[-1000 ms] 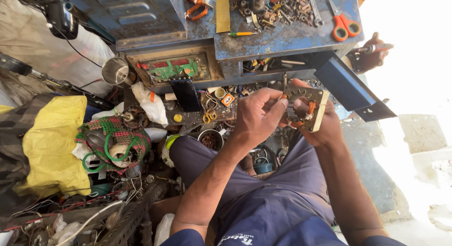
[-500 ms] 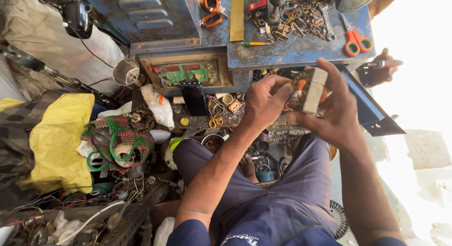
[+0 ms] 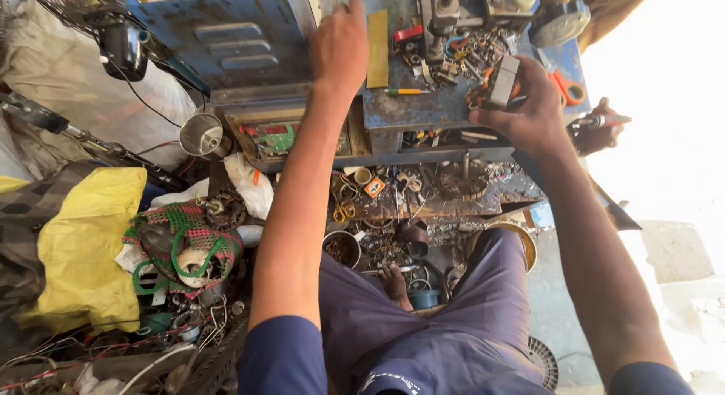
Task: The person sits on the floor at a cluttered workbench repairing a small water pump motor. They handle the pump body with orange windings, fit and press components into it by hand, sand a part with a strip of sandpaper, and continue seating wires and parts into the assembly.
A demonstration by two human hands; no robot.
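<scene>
Right hand [image 3: 529,112] is closed around a small motor part [image 3: 498,84], raised over the littered blue workbench [image 3: 423,108] apparently for inspection, while the left hand [image 3: 340,44] reaches forward, fingers curled against the bench beside a yellow strip [image 3: 377,47], gripping nothing visible.

The person wears a dark navy short-sleeved shirt, its sleeves ending above the elbows, and greyish-purple trousers. Both forearms are bare, as are the left hand [image 3: 340,44] and the right hand [image 3: 529,115]; a bare foot shows between the knees.
</scene>
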